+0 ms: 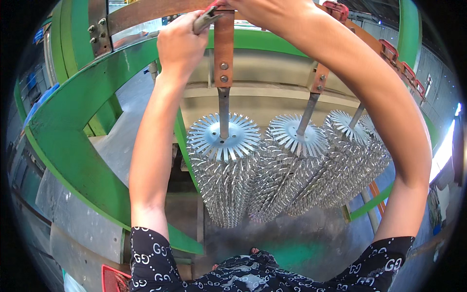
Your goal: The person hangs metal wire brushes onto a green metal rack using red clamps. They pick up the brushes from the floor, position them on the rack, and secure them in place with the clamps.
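Both my arms reach up to a copper-coloured bar [141, 18] along the top of the view. My left hand [181, 45] is closed round a short, worn grey metal tool [206, 20]; its exact kind does not show. A bit of red shows just above it, by the head of a copper hanger strip [224, 44]. My right hand [258, 7] lies over the bar at that strip's top, its fingers mostly cut off by the upper edge. Below, a tall stack of finned silver metal discs [224, 138] hangs from the strip on a rod.
More finned stacks [297, 136] hang to the right, under red clamps [389, 51] on the bar. A green steel frame [73, 151] curves round the left. Behind stands a beige tank wall [272, 68]. A red basket [114, 278] sits at lower left.
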The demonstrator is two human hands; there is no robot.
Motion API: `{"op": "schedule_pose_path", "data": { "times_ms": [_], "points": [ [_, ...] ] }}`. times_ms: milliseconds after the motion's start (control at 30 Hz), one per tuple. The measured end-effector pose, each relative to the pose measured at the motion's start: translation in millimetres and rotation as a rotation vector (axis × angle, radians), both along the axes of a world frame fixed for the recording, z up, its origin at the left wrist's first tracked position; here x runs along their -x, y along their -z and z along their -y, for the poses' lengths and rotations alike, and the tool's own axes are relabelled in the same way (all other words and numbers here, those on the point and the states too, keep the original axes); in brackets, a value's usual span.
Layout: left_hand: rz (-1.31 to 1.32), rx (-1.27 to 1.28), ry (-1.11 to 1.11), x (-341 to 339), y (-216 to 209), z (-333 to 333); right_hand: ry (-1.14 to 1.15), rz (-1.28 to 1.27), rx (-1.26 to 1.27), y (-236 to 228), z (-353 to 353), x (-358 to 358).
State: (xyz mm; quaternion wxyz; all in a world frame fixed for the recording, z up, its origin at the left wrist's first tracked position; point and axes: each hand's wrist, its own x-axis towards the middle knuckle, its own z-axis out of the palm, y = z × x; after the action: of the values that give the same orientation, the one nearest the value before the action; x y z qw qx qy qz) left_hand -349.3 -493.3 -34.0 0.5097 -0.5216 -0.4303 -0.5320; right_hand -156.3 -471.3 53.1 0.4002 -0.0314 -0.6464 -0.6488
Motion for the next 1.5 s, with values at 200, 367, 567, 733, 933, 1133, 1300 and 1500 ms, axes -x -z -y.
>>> {"op": "schedule_pose_path", "data": {
  "times_ms": [200,367,567,733,933,1133,1300,1500],
  "points": [
    [-0.026,-0.034,0.077,0.2,1.1,-2.0,-0.045,-0.003,-0.093,-1.1,-3.3,-1.3],
    [0.098,0.113,0.162,-5.5,-0.7,11.5,-0.008,0.022,-0.01,-3.8,-3.8,0.0],
    [0.171,0.244,0.229,1.9,-4.7,20.9,-0.016,0.088,0.238,2.5,8.3,-1.9],
    [0.241,0.259,0.3,-13.4,-6.1,18.8,-0.355,0.008,0.401,10.3,-0.1,-17.2],
    [0.42,0.327,0.515,-15.2,4.1,32.3,-0.498,-0.131,0.685,57.0,-27.8,-12.4],
    [0.518,0.212,0.502,-13.0,25.0,60.8,-0.681,-0.165,0.47,62.5,-34.0,19.6],
    [0.283,0.355,0.287,-41.9,21.4,77.7,-0.968,-0.317,0.448,49.6,-44.4,62.2],
    [0.096,0.118,0.05,-66.8,14.3,54.3,-1.122,-0.19,0.572,41.8,-74.5,85.1]
  ]
}}
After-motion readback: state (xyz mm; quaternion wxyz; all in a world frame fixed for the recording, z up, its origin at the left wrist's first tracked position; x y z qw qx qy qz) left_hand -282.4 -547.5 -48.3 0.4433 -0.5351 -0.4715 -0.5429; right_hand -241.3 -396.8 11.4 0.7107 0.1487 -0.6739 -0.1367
